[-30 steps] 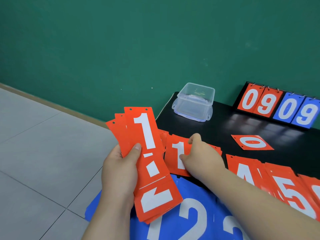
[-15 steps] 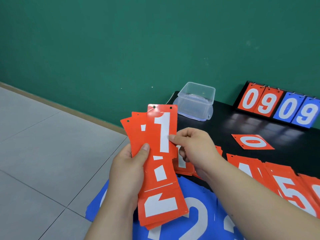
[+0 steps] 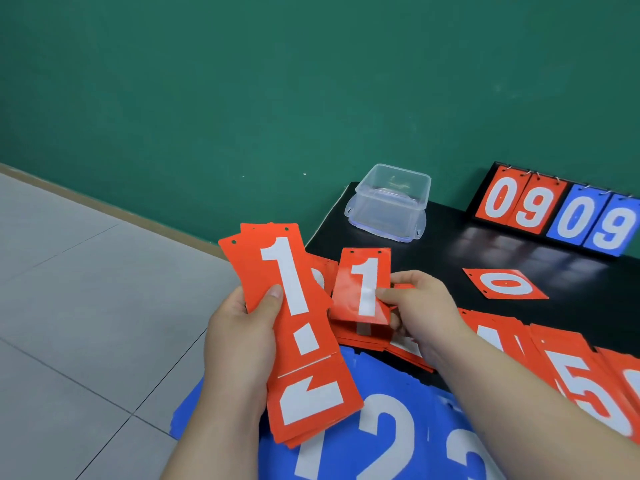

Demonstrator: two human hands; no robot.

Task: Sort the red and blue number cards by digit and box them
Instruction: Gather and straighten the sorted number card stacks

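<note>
Red number cards (image 3: 311, 393) fill the left hand (image 3: 239, 337): its grip is closed round a fanned stack, thumb pressed on the face of the top card, which shows a white 1, with the fingers hidden behind. The stack is held off the near left corner of the desk (image 3: 433, 244), partly over the grey tiled floor (image 3: 86, 306). The right hand (image 3: 419, 306) has its grip pinched on the right edge of a single red 1 card (image 3: 360, 282), thumb on the face and fingers curled behind it. That card is tilted up facing the camera, just beside the fanned stack and above a low pile of red cards (image 3: 360, 337) lying by the left edge of the desk; whether its lower edge touches the pile cannot be told. To the right, along the near edge, lie further red piles, one topped by a 4 (image 3: 491, 337) and one by a 5 (image 3: 581, 382), the second overlapping the first. A lone red 0 card (image 3: 504, 284) lies flat nearer the middle of the desk, apart from the piles. Blue cards (image 3: 388, 438) showing large white 2s lie at the near left corner, under both forearms, jutting past the desk's edge. A clear plastic box (image 3: 391, 202) stands open at the far left corner, seemingly resting on its lid. At the far edge to the right a flip scoreboard (image 3: 554, 213) leans back against the green wall (image 3: 242, 81), showing 0 9 in red and 0 9 in blue.
</note>
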